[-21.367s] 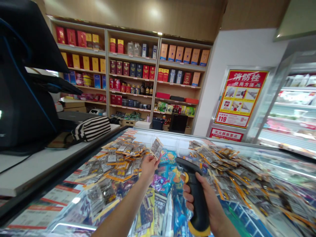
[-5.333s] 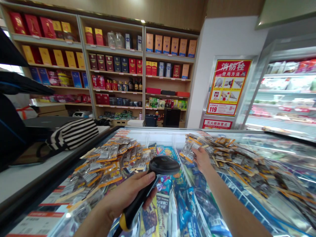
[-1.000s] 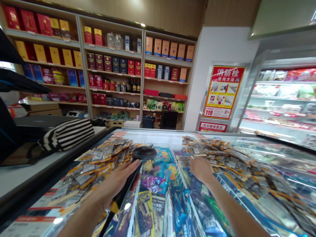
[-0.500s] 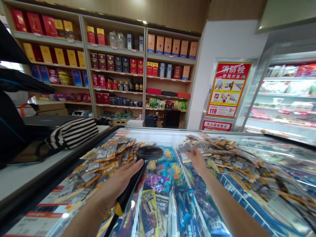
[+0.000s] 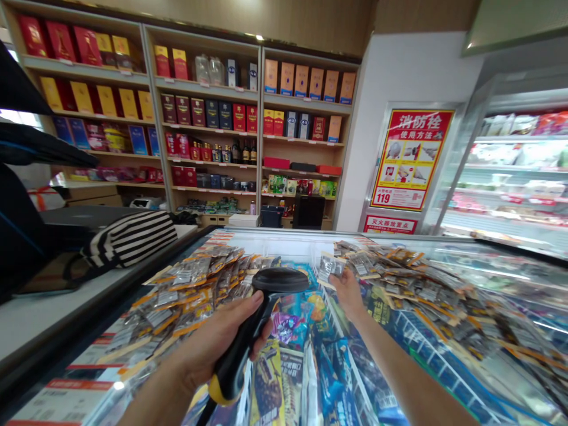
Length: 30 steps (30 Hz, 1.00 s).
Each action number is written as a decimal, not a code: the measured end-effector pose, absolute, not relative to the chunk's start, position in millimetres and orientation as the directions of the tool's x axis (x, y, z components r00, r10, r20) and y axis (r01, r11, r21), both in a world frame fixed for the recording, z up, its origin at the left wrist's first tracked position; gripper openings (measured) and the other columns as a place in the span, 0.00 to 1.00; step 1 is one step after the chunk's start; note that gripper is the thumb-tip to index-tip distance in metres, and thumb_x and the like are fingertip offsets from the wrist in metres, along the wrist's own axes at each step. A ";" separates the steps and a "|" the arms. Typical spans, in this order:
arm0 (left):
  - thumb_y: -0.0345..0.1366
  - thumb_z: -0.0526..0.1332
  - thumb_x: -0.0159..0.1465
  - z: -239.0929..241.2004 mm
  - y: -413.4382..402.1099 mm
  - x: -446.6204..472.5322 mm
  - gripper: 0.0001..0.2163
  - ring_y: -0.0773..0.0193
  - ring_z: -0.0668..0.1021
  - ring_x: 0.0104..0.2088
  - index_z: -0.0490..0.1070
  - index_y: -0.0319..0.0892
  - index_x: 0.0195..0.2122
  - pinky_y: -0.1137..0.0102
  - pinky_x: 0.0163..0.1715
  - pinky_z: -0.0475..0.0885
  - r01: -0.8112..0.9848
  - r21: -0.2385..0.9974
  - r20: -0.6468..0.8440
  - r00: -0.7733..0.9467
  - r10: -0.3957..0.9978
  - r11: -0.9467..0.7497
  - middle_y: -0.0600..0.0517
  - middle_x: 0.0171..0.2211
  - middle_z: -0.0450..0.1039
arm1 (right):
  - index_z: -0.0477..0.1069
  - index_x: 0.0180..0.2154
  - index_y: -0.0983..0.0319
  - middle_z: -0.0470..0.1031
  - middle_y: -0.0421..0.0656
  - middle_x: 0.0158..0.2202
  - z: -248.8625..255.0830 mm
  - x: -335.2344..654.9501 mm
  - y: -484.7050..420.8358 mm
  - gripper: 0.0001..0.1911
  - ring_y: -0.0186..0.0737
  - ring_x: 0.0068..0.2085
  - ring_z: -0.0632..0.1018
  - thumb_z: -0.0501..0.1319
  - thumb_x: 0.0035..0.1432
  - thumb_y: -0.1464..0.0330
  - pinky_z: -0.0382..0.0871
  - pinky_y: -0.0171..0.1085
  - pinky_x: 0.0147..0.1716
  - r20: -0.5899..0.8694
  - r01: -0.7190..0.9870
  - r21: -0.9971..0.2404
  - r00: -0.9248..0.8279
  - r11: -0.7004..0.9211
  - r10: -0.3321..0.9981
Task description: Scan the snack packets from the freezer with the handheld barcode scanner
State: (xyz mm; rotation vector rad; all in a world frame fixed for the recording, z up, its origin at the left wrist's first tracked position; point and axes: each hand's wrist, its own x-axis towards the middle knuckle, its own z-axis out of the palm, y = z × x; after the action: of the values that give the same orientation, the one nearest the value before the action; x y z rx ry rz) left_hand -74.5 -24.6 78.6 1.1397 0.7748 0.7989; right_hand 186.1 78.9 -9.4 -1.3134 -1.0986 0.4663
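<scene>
My left hand (image 5: 213, 346) is wrapped round the black handle of a barcode scanner (image 5: 261, 319) with a yellow base, its head raised over the open freezer. My right hand (image 5: 348, 296) is closed on one small clear snack packet (image 5: 331, 266), lifted just off the near edge of the right pile of packets (image 5: 421, 290). Another heap of the same orange-edged packets (image 5: 195, 290) lies on the glass lid to the left of the scanner. The packet sits a short way right of the scanner head.
Below the hands the chest freezer (image 5: 288, 242) holds colourful ice-cream wrappers (image 5: 288, 319). A striped bag (image 5: 128, 239) lies on the counter at left beside a dark monitor (image 5: 22, 236). Shelves of boxed bottles (image 5: 213, 118) and a red poster (image 5: 410, 160) stand behind; a chiller (image 5: 515, 171) is at right.
My right hand has picked one packet off the right pile and raised it. My left hand has lifted the scanner higher and turned its head toward the packet.
</scene>
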 end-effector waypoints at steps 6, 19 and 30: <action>0.45 0.50 0.56 78.0 -26.5 -72.5 0.16 0.72 0.66 0.17 0.67 0.37 0.32 0.76 0.17 0.61 -0.187 0.948 -0.126 0.516 0.847 0.256 0.52 0.21 0.66 | 0.62 0.33 0.64 0.73 0.47 0.34 -14.4 189.0 82.5 0.14 0.43 0.36 0.73 0.56 0.41 0.65 0.64 0.39 0.34 0.434 0.332 -0.891 0.426 0.309 0.794; 0.44 0.51 0.55 82.1 -27.3 -75.9 0.15 0.73 0.65 0.17 0.66 0.37 0.34 0.77 0.16 0.61 -0.337 0.883 -0.099 0.548 0.830 0.328 0.53 0.20 0.65 | 0.61 0.31 0.62 0.73 0.44 0.32 -11.6 184.8 78.9 0.14 0.43 0.35 0.73 0.58 0.39 0.66 0.63 0.40 0.36 0.356 0.258 -0.929 0.431 0.264 0.829; 0.46 0.52 0.54 85.6 -29.1 -73.4 0.15 0.73 0.66 0.17 0.66 0.38 0.33 0.77 0.15 0.60 -0.309 0.907 -0.106 0.491 0.865 0.287 0.54 0.20 0.65 | 0.63 0.32 0.64 0.73 0.44 0.29 -16.5 188.3 81.2 0.14 0.42 0.33 0.73 0.58 0.39 0.66 0.63 0.39 0.35 0.373 0.281 -0.921 0.427 0.271 0.824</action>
State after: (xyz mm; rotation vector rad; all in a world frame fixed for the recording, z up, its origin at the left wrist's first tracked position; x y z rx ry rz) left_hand -73.4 -29.1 85.6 0.9789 0.6836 0.8711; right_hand 188.3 81.2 -16.5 -1.2917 -1.1224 0.4947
